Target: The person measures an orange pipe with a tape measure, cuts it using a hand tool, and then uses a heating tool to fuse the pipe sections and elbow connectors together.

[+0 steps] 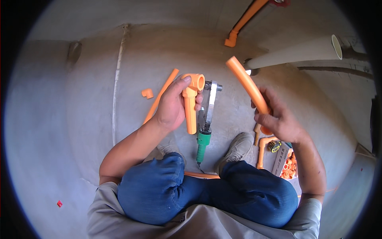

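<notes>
We have both hands busy here, each curled shut round a piece. The left hand [171,105] wraps the neck of an orange plastic tee-shaped fitting [193,81] with a straight stub hanging below, thumb pressed on top, apparently so that the round mouth is left clear, facing right. The right hand [280,119] grips a plain orange plastic pipe [247,83] near its lower end, probably to leave the upper length free; it tilts up and leftward, well apart from the fitting.

Below that gap, on the grey floor [234,111], we spot a green-handled tool with a long metal arm [203,139], handle toward the body, seemingly within easy reach. Its arm is what we'd call the obstacle between the hands, its dark cord [201,167] trailing toward the legs. A long orange pipe [159,97] lies partly hidden behind the left forearm, a small orange elbow [147,93] just beside it.

Shoes [240,147] flank the tool. Past the right one we find a bent orange pipe [261,153], a yellow-and-black tape measure [273,145] and a carton of orange fittings [281,159], partly screened by the right knee. Farther out, a thick white pipe [298,53] slants across.
</notes>
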`<state>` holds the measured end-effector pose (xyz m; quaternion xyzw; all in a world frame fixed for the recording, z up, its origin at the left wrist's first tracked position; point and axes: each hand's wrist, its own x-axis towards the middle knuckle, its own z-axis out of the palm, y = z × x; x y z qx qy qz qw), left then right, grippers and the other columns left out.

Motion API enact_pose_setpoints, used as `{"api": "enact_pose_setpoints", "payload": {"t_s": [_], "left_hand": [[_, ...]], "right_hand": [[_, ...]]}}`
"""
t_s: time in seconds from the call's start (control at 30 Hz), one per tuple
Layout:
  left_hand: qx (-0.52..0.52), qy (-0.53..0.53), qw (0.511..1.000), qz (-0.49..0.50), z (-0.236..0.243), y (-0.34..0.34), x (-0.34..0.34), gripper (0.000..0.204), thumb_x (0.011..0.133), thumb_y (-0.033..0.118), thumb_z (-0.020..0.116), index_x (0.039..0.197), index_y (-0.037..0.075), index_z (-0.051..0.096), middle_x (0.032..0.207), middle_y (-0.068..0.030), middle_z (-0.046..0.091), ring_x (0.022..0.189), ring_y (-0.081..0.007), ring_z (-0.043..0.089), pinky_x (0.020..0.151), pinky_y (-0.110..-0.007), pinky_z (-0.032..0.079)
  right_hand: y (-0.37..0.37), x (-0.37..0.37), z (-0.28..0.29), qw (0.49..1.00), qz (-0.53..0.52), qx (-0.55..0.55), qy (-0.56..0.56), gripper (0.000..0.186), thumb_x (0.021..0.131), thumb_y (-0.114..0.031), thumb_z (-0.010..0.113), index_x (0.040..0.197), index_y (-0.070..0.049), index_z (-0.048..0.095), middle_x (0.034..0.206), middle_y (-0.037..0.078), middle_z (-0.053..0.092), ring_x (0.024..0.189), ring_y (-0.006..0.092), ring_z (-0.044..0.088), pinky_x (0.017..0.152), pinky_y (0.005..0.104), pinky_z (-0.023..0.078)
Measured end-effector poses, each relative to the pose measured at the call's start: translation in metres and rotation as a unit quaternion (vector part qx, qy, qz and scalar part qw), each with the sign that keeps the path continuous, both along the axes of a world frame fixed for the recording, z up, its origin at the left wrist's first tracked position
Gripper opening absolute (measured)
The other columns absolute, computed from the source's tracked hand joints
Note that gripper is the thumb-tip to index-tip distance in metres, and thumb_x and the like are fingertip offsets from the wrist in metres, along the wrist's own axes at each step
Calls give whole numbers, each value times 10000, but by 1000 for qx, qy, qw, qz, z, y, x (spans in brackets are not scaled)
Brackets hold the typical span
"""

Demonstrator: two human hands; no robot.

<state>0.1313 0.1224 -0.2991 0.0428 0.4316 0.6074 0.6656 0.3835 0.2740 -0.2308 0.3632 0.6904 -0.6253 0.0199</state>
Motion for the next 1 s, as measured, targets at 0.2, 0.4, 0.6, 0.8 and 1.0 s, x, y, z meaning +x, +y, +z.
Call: {"api": "enact_pose_setpoints", "payload": {"t_s": [0.2,0.4,0.6,0.8,1.0], "left_hand": [[7,23,1000,8,-11,-5,-21,326,1028,367,479,1143,74,564,995,-78,607,846,-168,585,692,-322,482],[11,79,996,-33,-29,-11,-35,325,1025,320,482,1195,53,561,1055,-120,643,849,-180,619,680,-313,507],[12,101,993,-63,-38,-2,-38,329,1010,272,527,1228,27,553,1042,-118,633,844,-175,633,677,-306,523],[50,140,982,-120,-45,3,-47,325,969,216,616,1214,11,553,1001,-87,625,823,-137,638,676,-280,523],[64,215,957,-184,-49,7,-55,364,883,183,729,1178,24,584,1012,-72,651,821,-102,617,701,-263,516]], "right_hand": [[4,-29,-7,993,-44,-107,23,481,916,-108,686,1376,-9,585,915,33,637,750,93,565,694,258,492],[0,-22,-26,992,-25,-124,-19,412,938,-139,682,1331,-17,660,868,25,656,727,82,549,665,258,484],[-2,-31,-38,988,-13,-153,-34,395,958,-125,669,1342,-32,663,826,13,657,703,75,555,637,253,477],[6,-36,-48,985,-13,-170,-29,368,968,-119,663,1325,-33,677,808,13,656,691,75,560,621,251,473],[9,-40,-50,984,-3,-176,-33,359,960,-112,671,1307,-26,686,828,22,668,730,79,566,663,260,481]]}}
